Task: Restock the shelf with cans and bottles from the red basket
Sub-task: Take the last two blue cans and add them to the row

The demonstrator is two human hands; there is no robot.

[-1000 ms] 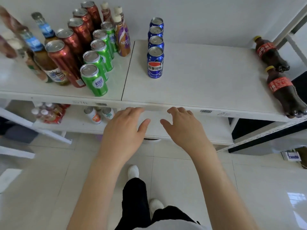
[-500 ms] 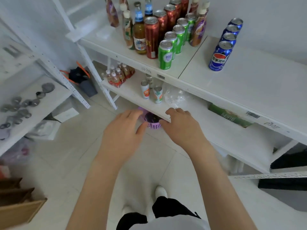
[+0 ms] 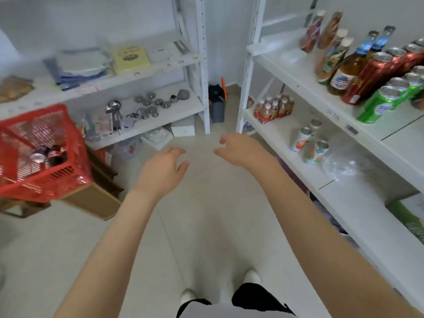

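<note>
A: Where are the hands?

B: Both are out in front over the floor. The left hand [image 3: 163,173] has its fingers loosely spread and holds nothing; the right hand [image 3: 241,149] is likewise relaxed, thumb apart, nothing in it.

A: And the red basket [image 3: 52,177]?

B: It is at the far left, well apart from both hands and nearer the left one; it sits on a cardboard box [image 3: 91,200]. A few cans [image 3: 46,156] lie in its bottom; they are too blurred to count.

A: And the shelf [image 3: 289,65]?

B: It is on the right. The right hand is near the lower board's corner, not touching it. The upper board carries bottles [image 3: 344,72], a row of red cans [image 3: 369,76] and a row of green cans [image 3: 378,106]; the lower board has a pack of small bottles [image 3: 273,109], 3 small cans [image 3: 300,138] and a crumpled clear bag [image 3: 344,161].

A: So is anything from the basket in hand?

B: No; both palms are bare, and the basket's cans are well off to the left of the left hand.
</note>
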